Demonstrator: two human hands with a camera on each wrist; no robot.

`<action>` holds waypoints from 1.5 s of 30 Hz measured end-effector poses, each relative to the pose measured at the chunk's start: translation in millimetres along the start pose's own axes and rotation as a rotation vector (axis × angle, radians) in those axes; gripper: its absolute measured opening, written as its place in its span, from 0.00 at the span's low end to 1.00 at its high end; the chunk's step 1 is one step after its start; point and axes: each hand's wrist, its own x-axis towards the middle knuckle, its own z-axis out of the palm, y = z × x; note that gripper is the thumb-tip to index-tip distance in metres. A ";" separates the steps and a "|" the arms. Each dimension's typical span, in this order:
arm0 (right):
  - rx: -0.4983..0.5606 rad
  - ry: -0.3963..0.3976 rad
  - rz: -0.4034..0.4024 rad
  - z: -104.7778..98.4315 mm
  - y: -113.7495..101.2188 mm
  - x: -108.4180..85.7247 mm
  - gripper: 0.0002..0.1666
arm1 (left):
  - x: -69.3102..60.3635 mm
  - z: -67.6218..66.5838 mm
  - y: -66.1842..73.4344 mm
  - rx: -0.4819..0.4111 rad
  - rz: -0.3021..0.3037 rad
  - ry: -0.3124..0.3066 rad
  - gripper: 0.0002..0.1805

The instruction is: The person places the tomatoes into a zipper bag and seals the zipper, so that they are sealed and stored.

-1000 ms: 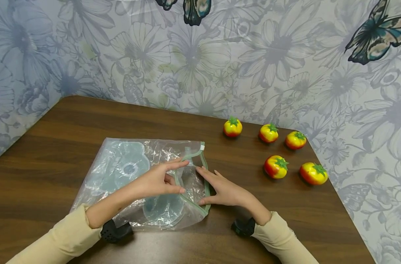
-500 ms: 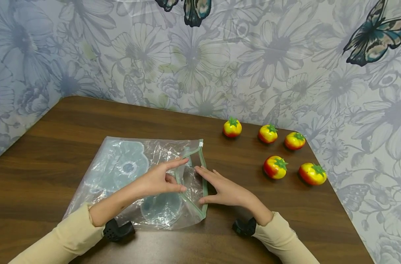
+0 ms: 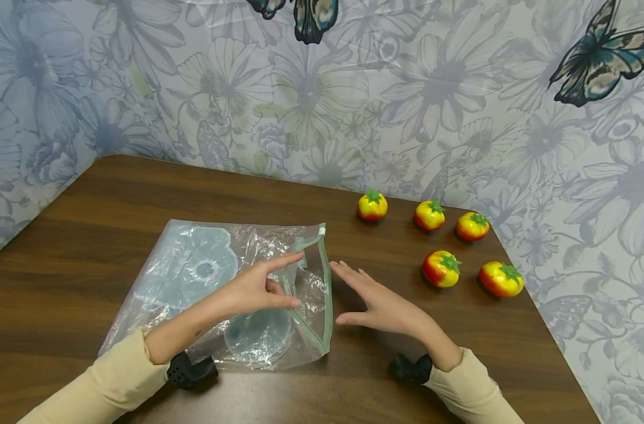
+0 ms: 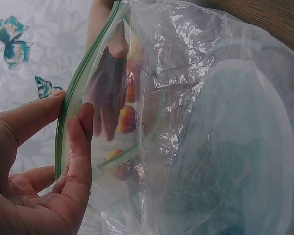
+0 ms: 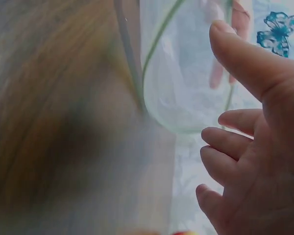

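Note:
A clear zip bag (image 3: 258, 247) with green edging lies on the table, its mouth facing right and gaping. Pale blue-green flower shapes show on its plastic. My left hand (image 3: 248, 288) holds the raised upper lip of the mouth. In the left wrist view, its fingers (image 4: 78, 156) grip the green zip strip (image 4: 63, 117) from both sides. Just right of the mouth, my right hand (image 3: 380, 303) hovers with fingers extended and thumb spread, holding nothing. The right wrist view shows that hand (image 5: 255, 132) beside the open mouth, apart from the rim.
Several yellow-red tomato-like fruits with green leafy tops, one of them the nearest fruit (image 3: 441, 269), stand on the right part of the brown wooden table (image 3: 279, 394). A flowered wall covering (image 3: 322, 118) with butterflies rises behind the table's back edge.
My right hand has drawn back to the right, out of the bag's mouth. The left hand stays at the upper lip, and the mouth remains parted. The fruits have not moved.

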 end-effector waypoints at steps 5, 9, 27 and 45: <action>-0.027 0.109 0.014 -14.3 2.1 -17.8 0.52 | 0.1 -0.2 -0.7 0.003 0.008 0.004 0.46; -0.050 0.204 0.079 -30.4 5.4 -34.5 0.52 | 0.0 -0.4 -0.3 0.005 0.011 0.004 0.46; -0.076 0.523 0.369 -87.6 55.9 -94.0 0.46 | -0.6 1.6 1.0 0.014 -0.005 0.008 0.46; 0.038 0.369 0.541 -76.2 98.4 -105.2 0.53 | 0.4 2.8 -1.7 0.004 -0.010 0.004 0.46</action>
